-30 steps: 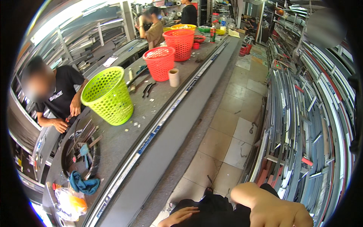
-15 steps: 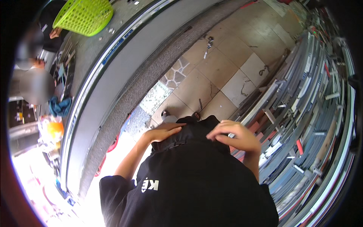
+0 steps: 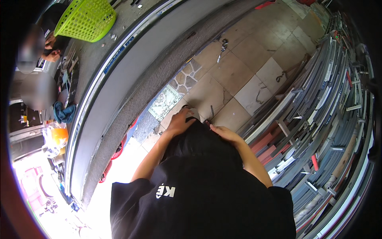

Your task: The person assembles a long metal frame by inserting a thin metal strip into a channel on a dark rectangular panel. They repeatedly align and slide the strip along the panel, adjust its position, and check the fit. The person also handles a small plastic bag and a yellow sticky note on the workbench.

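Note:
My left hand point(image 3: 181, 122) lies over the black trouser leg point(image 3: 193, 139) near my left knee, its fingers apart and holding nothing. On the other side, my right hand point(image 3: 224, 133) rests against the right knee with fingers stretched out and nothing visible in it. Part of that hand's fingertips is hard to make out against the dark cloth. Between and beyond the hands, my feet show only in part on the tiled floor point(image 3: 227, 77).
A long grey-topped bench point(image 3: 131, 79) runs along my left, bearing a green perforated basket point(image 3: 89, 22). Two people are beyond it. Racked metal profiles point(image 3: 318, 131) fill the right side. A small dark-and-silver object point(image 3: 222, 49) and scraps lie on the floor.
Both hands have moved forward along my legs to the knees. The right hand, raised above my lap before, has come down against the leg. My torso leans further forward.

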`<state>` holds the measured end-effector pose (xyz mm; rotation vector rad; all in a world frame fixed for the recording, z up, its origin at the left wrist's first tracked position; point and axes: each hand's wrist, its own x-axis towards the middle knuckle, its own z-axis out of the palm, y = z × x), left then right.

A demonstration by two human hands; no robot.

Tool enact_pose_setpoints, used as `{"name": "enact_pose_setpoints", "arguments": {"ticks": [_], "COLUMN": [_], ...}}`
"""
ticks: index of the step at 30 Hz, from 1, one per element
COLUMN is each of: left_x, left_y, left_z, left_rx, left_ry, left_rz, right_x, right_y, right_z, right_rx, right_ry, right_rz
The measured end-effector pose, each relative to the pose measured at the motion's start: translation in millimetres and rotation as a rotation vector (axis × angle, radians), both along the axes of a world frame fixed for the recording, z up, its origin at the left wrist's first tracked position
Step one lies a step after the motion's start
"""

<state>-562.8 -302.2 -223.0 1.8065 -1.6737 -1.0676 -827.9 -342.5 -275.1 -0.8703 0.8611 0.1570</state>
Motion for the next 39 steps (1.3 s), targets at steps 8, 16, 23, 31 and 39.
{"name": "enact_pose_setpoints", "arguments": {"ticks": [8,16,23,31,39], "left_x": [-61,-66,-73,-144,-305], "left_y": [-81,-222,-319,-456,-630], "left_z": [87,78,84,78,72], "left_rx": [0.131,-0.02,0.33,0.369,0.331], "left_ry": [0.5,0.339,0.608,0.588,0.578], "left_rz": [-0.889,-0.896,-0.976,-1.01,-1.154], "right_x": [8,18,-21,-169,-357], "right_y": [-46,-213,-278,-386,-537], "right_z": [8,39,-16,-10,-35], "right_rx": [-0.262,-1.306,-0.579,-0.42,-0.595], "right_ry": [-0.112,0.532,0.245,0.358,0.652], "right_rz": [-0.196,-0.481,0.241,-0.023,0.013]}}
